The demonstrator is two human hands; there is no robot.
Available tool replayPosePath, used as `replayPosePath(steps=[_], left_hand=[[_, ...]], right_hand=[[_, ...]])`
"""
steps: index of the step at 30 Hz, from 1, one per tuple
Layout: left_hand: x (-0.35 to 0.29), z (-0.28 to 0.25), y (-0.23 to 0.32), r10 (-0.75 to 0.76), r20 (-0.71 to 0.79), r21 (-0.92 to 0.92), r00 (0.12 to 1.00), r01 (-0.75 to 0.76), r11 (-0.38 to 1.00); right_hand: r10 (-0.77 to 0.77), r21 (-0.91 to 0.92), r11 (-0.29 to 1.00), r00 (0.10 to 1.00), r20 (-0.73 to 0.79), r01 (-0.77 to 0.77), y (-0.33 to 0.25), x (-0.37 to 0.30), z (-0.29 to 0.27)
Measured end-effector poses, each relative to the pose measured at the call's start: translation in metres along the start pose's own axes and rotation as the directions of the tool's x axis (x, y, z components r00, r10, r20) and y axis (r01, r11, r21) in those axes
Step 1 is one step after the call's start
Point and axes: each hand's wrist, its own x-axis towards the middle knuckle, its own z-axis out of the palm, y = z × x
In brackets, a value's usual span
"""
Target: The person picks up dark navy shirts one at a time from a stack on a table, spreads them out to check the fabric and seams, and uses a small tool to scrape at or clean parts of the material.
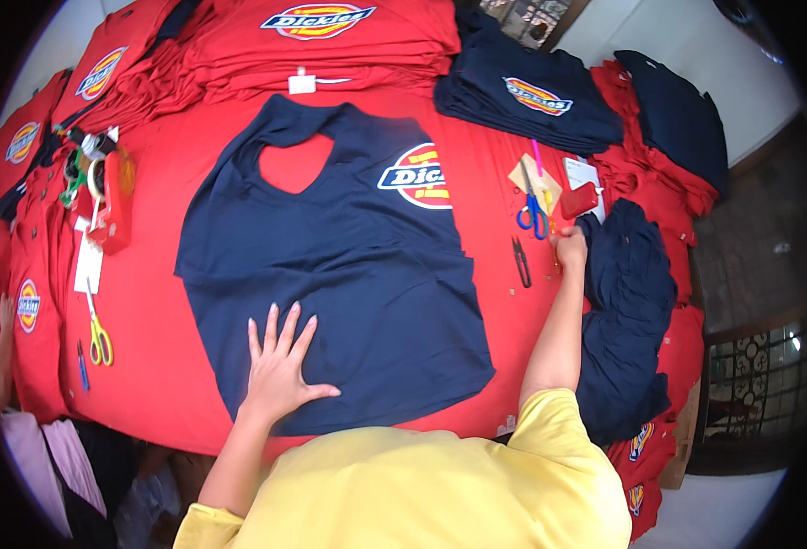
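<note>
A navy garment [348,302], with a round neck opening and a red, yellow and white printed badge [415,178], lies spread on the red-covered table [156,302]. My left hand [280,371] rests flat on its lower part, fingers spread. Out to the right, my right hand [569,247] is closed, its fingers curled beside a heap of navy garments [627,302]; what they hold, if anything, is hidden. Blue-handled scissors [532,212], a pair of black thread snips [521,263] and a small red case [580,199] lie close to it.
Stacks of folded red shirts [330,59] and navy shirts [522,91] line the far side. At left are a red tape dispenser [113,201], yellow-handled scissors [101,339] and a blue pen-like tool [82,366]. Another person's hand [6,316] shows at the left edge.
</note>
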Motion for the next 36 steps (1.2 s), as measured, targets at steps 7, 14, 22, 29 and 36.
replayPosePath(steps=[7,14,22,29,36], left_hand=[[0.004,0.000,-0.002,0.035,-0.014,-0.032,0.999,-0.036,0.999],[-0.002,0.010,-0.004,-0.019,-0.056,-0.040,0.998,0.017,0.999],[0.002,0.005,0.005,-0.003,0.021,0.005,1.000,0.003,1.000],[0.005,0.001,0.003,-0.007,0.076,0.037,0.997,0.004,0.999],[0.005,0.003,0.000,0.010,0.070,0.052,0.997,-0.014,0.999]], right_hand=[[-0.220,-0.116,0.967,0.972,0.080,0.229,0.024,-0.018,-0.039],[-0.624,0.528,0.780,0.357,0.695,0.336,-0.157,-0.235,-0.094],[-0.870,0.392,0.323,0.107,0.481,0.861,-0.198,-0.281,-0.041],[-0.733,0.420,0.338,-0.045,0.679,0.842,-0.221,-0.267,-0.037],[-0.702,0.427,0.302,-0.104,0.704,0.852,-0.241,-0.254,-0.039]])
